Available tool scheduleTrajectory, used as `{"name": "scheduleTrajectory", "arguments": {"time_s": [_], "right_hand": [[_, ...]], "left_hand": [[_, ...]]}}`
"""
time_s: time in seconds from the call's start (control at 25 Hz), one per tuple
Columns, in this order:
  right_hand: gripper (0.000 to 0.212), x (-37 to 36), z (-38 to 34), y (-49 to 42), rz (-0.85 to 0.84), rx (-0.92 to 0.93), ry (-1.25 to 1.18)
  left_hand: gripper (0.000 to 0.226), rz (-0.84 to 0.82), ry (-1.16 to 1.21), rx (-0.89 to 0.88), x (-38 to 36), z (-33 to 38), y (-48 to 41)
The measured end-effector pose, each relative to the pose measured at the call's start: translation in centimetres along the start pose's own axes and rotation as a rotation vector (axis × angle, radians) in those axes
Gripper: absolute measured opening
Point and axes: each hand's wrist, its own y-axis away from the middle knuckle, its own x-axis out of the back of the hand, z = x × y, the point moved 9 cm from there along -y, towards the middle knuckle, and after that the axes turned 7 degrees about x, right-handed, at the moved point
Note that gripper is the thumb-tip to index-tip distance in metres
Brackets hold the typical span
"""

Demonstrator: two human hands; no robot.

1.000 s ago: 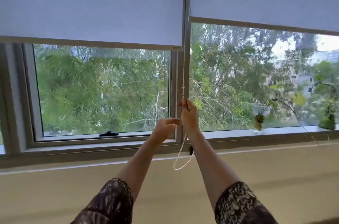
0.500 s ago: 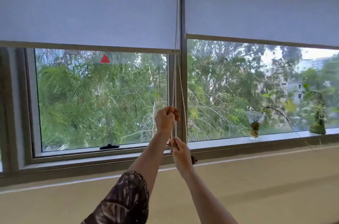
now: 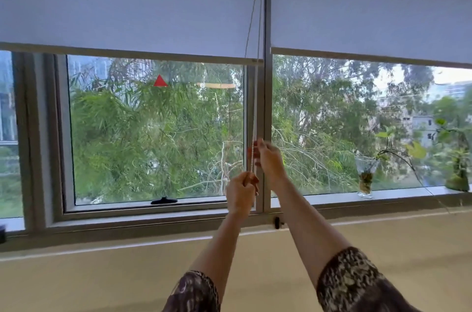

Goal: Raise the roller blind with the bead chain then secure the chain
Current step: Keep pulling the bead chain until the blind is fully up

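Observation:
A pale grey roller blind (image 3: 132, 5) covers the upper part of the left window, its bottom bar about a third of the way down the glass. The bead chain (image 3: 255, 112) hangs beside the centre mullion. My left hand (image 3: 241, 193) is closed around the chain low down, near the window's bottom frame. My right hand (image 3: 269, 159) pinches the chain higher up, just to the right. A small black chain clip (image 3: 277, 223) sits on the sill frame below the mullion.
A second grey blind (image 3: 370, 2) hangs over the right window at a similar height. A glass vase with a plant cutting (image 3: 365, 179) and a green potted plant (image 3: 458, 171) stand on the right sill. A black window handle (image 3: 164, 201) lies at the left pane's bottom.
My left hand has come down along the chain while my right hand has risen above it. The left blind's bottom bar sits a little higher against the window.

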Motion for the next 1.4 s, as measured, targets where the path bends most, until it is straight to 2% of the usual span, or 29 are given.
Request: {"name": "scheduleTrajectory", "arguments": {"time_s": [0.2, 0.36, 0.56, 0.68, 0.88, 1.04, 1.2, 1.4], "right_hand": [[0.021, -0.5, -2.9, -2.7, 0.099, -0.008, 0.005], [0.026, -0.4, -2.9, -1.7, 0.186, 0.131, 0.122], [0.026, 0.8, -2.1, -0.2, 0.198, 0.19, 0.239], [0.025, 1.5, -1.3, 0.2, 0.177, 0.192, 0.271], [0.022, 2.1, 0.7, 1.3, 0.116, 0.179, 0.301], [0.031, 2.0, 3.4, 2.9, 0.091, 0.157, 0.274], [0.031, 1.4, 6.1, 5.1, 0.076, 0.106, 0.323], [0.027, 0.1, 7.6, 7.0, -0.038, 0.051, 0.233]], "left_hand": [[0.047, -0.067, 0.066, 0.056, -1.2, -2.9, 2.8], [0.045, -0.124, 0.021, 0.037, -1.8, -3.6, 3.9], [0.021, -0.348, -0.019, 0.15, -2.4, -4.2, 2.0], [0.024, -0.294, 0.025, 0.154, -0.9, -2.3, 0.3], [0.022, -0.188, 0.266, 0.114, 0.5, 3.1, -1.4], [0.025, -0.176, 0.164, 0.035, -0.4, 6.6, -2.6], [0.026, -0.153, 0.185, 0.05, -1.4, 7.9, -4.1], [0.014, 0.013, 0.227, 0.134, -0.2, 4.9, -3.4]]}}
